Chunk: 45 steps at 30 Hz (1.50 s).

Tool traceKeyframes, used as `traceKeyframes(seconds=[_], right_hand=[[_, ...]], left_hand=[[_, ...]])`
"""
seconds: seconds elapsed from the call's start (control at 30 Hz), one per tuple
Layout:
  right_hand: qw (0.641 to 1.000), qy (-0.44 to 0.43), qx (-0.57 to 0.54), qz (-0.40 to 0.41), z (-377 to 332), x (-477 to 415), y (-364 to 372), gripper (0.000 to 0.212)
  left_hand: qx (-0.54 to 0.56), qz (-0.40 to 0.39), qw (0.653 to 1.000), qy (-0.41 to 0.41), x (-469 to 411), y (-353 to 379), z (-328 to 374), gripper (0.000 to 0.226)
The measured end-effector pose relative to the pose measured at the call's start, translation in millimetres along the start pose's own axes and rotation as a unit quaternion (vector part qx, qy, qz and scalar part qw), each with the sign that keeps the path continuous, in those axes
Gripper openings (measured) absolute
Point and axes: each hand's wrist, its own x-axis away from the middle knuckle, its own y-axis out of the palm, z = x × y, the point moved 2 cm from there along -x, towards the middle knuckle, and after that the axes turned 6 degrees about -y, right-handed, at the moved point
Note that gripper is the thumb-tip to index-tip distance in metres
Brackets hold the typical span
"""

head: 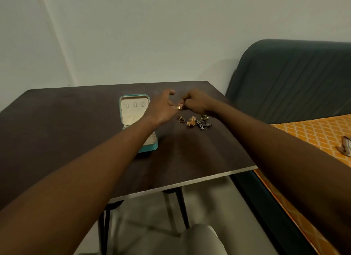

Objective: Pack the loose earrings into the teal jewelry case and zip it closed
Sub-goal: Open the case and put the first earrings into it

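Both arms reach out over the dark bench [76, 121], and the two hands meet just to the right of the teal jewelry case [150, 148]. The case lies open flat, its cream lining up, with three small slots showing in the far half; the left forearm crosses over its near half. The left hand [161, 108] is loosely spread, fingers curved and parted, thumb lifted clear. The right hand [195, 102] is curled into a near fist, and its fingertips are pressed together around a small gold piece [178, 107] held right against the left hand's fingers. Whether the left hand also grips that piece I cannot tell from here.

Just beyond the case's right side, below the hands, the loose earrings [191, 121] sit in a small scatter on the bench: a few gold ones, one with a pale orange stone, and a dark, sparkly cluster [204, 124] furthest from the case. Further right of the case, past the bench edge, is a bed with an orange patterned sheet [313, 136] and a dark green padded headboard [294, 79].
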Motion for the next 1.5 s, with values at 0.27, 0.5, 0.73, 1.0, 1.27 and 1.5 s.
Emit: traceKeyframes(seconds=[0.27,0.5,0.73,1.0,1.27,1.5], right_hand=[[0.991,-0.019,-0.131,-0.013,-54,35,12,0.022],[0.995,-0.005,-0.093,-0.04,-87,40,38,0.021],[0.998,-0.009,0.013,-0.062,-103,32,64,0.013],[0.996,-0.021,0.063,-0.067,-99,25,74,0.018],[0.998,-0.011,0.055,-0.042,-89,17,77,0.022],[0.999,-0.019,0.023,-0.026,-81,15,83,0.017]], left_hand=[[-0.019,0.024,0.999,0.022,46,-51,-8,0.044],[-0.058,0.011,0.998,0.011,74,-73,-25,0.041],[-0.086,0.002,0.996,-0.012,90,-71,-41,0.039],[-0.064,-0.004,0.997,-0.032,90,-65,-53,0.048],[-0.056,-0.006,0.998,-0.033,87,-62,-57,0.047],[-0.062,-0.006,0.997,-0.036,88,-61,-58,0.048]])
